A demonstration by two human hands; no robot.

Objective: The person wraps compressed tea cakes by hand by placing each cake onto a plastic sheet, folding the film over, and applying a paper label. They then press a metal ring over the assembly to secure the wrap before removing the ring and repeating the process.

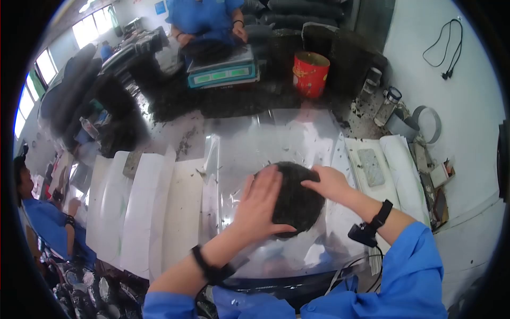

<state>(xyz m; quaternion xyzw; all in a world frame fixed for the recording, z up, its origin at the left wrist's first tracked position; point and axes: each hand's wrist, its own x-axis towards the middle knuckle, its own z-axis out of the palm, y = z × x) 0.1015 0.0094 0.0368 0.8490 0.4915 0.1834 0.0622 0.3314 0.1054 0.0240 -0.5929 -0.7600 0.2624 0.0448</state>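
Observation:
A round, flat, nearly black cake of flaky-looking material (300,204) lies on a clear plastic sheet (241,143) in front of me. My left hand (257,207) rests along the cake's left side, its fingers stretched forward and its thumb out to the right near the lower edge. At the upper right rim is my right hand (332,183), with the thumb pointing left over the cake and apart from the index finger. The other right fingers are partly hidden. Both wrists wear black straps, the right one (366,231) with a small device and cable.
White sheets (141,212) lie at left, with a stone-like block (373,166) on the right stack. Beyond stand a scale (222,75), a red bucket (311,74) and glass jars (387,106). One person (204,18) is behind the scale, another (50,220) at far left.

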